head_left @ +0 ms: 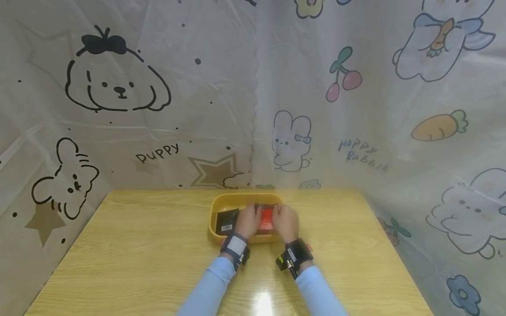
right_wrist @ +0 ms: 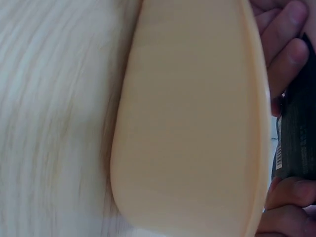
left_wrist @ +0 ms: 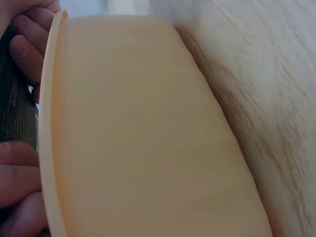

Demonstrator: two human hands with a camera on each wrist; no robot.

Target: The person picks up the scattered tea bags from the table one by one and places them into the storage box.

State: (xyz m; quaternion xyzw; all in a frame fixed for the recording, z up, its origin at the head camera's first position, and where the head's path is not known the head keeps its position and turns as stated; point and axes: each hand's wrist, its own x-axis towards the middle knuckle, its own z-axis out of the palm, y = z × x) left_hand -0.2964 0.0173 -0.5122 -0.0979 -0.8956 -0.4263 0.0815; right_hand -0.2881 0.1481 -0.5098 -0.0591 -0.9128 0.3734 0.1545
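Note:
My left hand (head_left: 249,220) and right hand (head_left: 286,222) are side by side over the right half of a yellow plastic basin (head_left: 213,215). Between them they pinch a flat packet (head_left: 266,219), red with a dark strip along its far edge. The wrist views show a dark printed surface (left_wrist: 14,103) between curled fingers, behind the basin's rim; a barcode shows in the right wrist view. A black packet (head_left: 227,221) with a white barcode label lies in the basin's left part, beside my left hand. My hands hide part of the basin's inside.
The basin stands on a light wood-grain table (head_left: 158,254), near its far edge. Pale curtains (head_left: 221,101) printed with cartoon animals hang behind the table and along both sides. Each wrist wears a strapped camera band (head_left: 236,249).

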